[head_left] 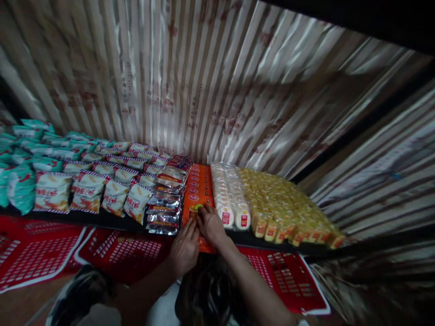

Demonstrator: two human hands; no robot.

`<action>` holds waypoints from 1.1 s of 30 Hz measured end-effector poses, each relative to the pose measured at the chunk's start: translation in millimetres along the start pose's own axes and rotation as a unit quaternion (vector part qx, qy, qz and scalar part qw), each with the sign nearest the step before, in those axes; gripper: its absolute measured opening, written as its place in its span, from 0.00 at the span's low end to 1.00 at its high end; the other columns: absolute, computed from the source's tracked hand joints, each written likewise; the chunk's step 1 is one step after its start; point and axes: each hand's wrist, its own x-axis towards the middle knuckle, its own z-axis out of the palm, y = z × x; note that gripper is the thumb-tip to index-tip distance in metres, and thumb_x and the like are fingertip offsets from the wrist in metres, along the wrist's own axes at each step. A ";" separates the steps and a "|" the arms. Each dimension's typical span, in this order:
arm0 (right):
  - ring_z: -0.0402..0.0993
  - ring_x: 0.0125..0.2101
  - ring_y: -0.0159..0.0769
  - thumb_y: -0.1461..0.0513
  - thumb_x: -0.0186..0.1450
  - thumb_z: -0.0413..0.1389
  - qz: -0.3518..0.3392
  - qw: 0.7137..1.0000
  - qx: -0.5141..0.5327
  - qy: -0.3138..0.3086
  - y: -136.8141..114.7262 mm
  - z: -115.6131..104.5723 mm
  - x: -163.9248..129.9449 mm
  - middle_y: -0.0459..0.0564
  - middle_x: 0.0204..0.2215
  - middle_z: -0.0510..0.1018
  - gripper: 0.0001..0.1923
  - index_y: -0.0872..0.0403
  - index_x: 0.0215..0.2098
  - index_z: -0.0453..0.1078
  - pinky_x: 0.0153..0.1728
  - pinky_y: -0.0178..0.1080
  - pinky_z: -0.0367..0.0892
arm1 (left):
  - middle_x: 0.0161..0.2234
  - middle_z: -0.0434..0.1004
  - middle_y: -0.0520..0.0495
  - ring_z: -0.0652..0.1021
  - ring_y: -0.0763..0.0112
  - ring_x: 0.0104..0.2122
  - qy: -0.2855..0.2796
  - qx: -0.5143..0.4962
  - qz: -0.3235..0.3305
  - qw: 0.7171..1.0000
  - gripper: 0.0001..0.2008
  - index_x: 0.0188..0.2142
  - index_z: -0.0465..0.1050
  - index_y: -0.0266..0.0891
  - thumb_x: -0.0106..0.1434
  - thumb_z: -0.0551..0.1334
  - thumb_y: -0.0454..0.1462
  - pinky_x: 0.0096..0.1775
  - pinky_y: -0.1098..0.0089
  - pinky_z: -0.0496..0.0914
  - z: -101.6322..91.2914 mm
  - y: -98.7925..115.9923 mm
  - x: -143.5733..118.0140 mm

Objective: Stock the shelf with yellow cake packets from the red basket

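Both of my hands meet at the front of an orange row of snack packets (199, 181) on the black shelf. My left hand (186, 248) has its fingers together and pointing forward, gripping the left side of the front orange packet (205, 246). From the right, my right hand (211, 222) closes over the same packet with bent fingers. Its lower part shows between my wrists; the rest is partly covered by my fingers. Silver and dark-red foil packets (165, 210) stand just left of the orange row. White round wrapped cakes (226, 213) stand just right of it.
White snack bags (86, 192) and teal bags (21, 188) fill the shelf's left. Several rows of yellow wrapped cakes (282, 203) fill its right. Red baskets (125, 251) sit below the shelf. A striped plastic sheet (190, 81) hangs behind; a dark slanting bar (356, 122) stands right.
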 end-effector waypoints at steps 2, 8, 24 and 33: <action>0.61 0.55 0.46 0.61 0.66 0.46 0.000 1.000 0.001 0.022 2.3 1.4 2.6 0.61 0.57 0.64 0.18 0.59 0.51 0.68 0.56 0.43 0.56 | 0.58 0.63 0.33 0.61 0.56 0.61 0.005 0.002 -0.006 1.000 0.22 0.54 0.66 0.28 0.61 0.51 0.33 0.57 0.55 0.64 -0.6 1.4 0.5; 0.51 0.61 0.42 0.66 0.67 0.43 -0.066 0.996 0.037 0.042 4.7 5.0 38.5 0.58 0.61 0.60 0.21 0.59 0.57 0.63 0.59 0.46 0.53 | 0.59 0.61 0.33 0.60 0.55 0.61 -0.003 0.018 0.013 1.000 0.20 0.54 0.65 0.29 0.65 0.50 0.36 0.56 0.54 0.65 -9.6 1.1 2.6; 0.55 0.59 0.44 0.55 0.70 0.37 -0.034 0.998 -0.020 -0.039 -3.4 2.1 77.2 0.51 0.61 0.62 0.24 0.51 0.60 0.59 0.56 0.47 0.53 | 0.58 0.64 0.38 0.62 0.54 0.60 0.020 0.031 0.045 0.998 0.25 0.54 0.67 0.35 0.63 0.53 0.47 0.56 0.54 0.62 -11.2 -1.9 -7.8; 0.54 0.59 0.42 0.56 0.70 0.39 -0.023 1.000 -0.003 0.011 -3.5 12.3 75.3 0.52 0.61 0.61 0.23 0.54 0.60 0.60 0.57 0.46 0.53 | 0.59 0.63 0.40 0.60 0.57 0.61 -0.005 0.031 0.063 0.998 0.24 0.56 0.65 0.37 0.65 0.52 0.45 0.57 0.57 0.59 -11.0 -12.0 -7.3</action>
